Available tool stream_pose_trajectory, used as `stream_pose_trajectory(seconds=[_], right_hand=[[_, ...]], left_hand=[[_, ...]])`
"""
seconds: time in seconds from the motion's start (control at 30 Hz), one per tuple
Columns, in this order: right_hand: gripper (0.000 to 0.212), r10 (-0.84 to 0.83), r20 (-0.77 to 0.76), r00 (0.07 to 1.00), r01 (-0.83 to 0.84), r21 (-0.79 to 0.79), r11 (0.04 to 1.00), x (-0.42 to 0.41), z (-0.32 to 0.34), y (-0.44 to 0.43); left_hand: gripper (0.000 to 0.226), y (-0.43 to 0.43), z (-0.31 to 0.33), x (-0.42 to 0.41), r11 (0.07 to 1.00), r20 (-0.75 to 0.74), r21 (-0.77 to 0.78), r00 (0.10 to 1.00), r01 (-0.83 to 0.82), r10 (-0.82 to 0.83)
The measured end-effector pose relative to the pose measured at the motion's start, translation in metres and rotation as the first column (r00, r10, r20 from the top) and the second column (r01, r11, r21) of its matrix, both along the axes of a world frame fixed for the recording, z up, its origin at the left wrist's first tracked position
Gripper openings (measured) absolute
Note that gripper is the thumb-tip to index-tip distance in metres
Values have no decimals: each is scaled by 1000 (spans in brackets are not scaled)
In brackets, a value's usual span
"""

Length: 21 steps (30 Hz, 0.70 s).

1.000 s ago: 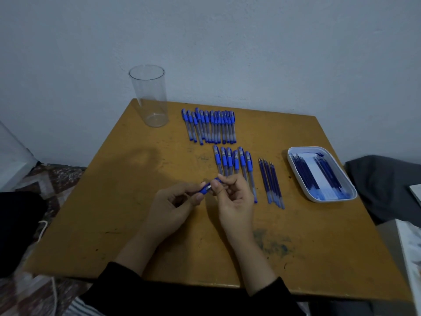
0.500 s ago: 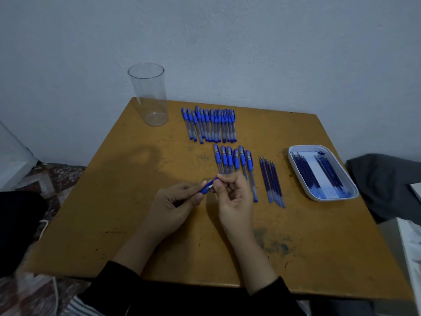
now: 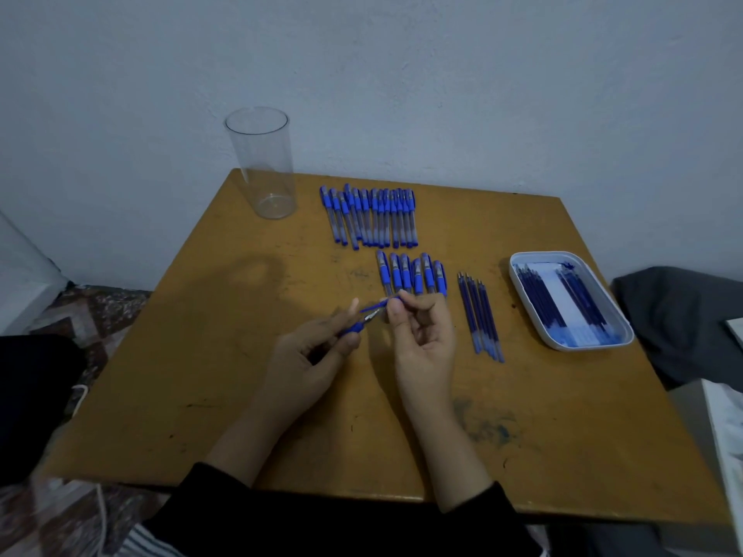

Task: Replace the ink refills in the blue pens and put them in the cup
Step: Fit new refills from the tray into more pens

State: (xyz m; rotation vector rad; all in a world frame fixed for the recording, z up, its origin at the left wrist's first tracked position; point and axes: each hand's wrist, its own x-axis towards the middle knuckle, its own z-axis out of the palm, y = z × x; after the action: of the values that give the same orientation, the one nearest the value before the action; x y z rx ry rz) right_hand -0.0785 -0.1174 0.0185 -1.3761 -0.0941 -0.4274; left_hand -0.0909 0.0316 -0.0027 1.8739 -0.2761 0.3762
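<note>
Black sleeves (image 3: 341,512) reach in over the near edge of the table (image 3: 201,396). The left hand (image 3: 309,355) has its fingers curled round the barrel of a blue pen (image 3: 362,323), which slants up to the right between the two hands over the middle of the table. The right hand (image 3: 426,343), palm toward the camera, pinches the pen's far end between thumb and forefinger. Just right of that hand, loose refills (image 3: 480,319) lie side by side on the table. Just beyond the hands lie the near pens (image 3: 412,275), six in a short row. At the right sits a white tray (image 3: 522,261) holding more dark blue sticks. Farther back lie the far pens (image 3: 372,217) in a longer row, and the clear cup (image 3: 261,162) stands upright at the far left corner.
</note>
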Motion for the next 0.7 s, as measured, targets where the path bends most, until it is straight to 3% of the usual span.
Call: stream_pose_trajectory(seconds=[0.17,0.37,0.6,0.7], right_hand=[[11,-18,-51,999,19,17,1000,0,0,-3],[4,35,-83,996,-59,-306,950,0,-12,1],[13,6,-88,996,-54,-546,836,2,-17,3],[17,-9,-70,997,-36,-618,785,4,-21,4]], left_hand=[[43,1,2,-3,987,86,27,984,-159,156],[32,8,5,-3,943,198,59,930,-326,309],[25,24,0,3,921,375,210,897,-328,233],[24,27,-3,0,902,370,258,898,-347,239]])
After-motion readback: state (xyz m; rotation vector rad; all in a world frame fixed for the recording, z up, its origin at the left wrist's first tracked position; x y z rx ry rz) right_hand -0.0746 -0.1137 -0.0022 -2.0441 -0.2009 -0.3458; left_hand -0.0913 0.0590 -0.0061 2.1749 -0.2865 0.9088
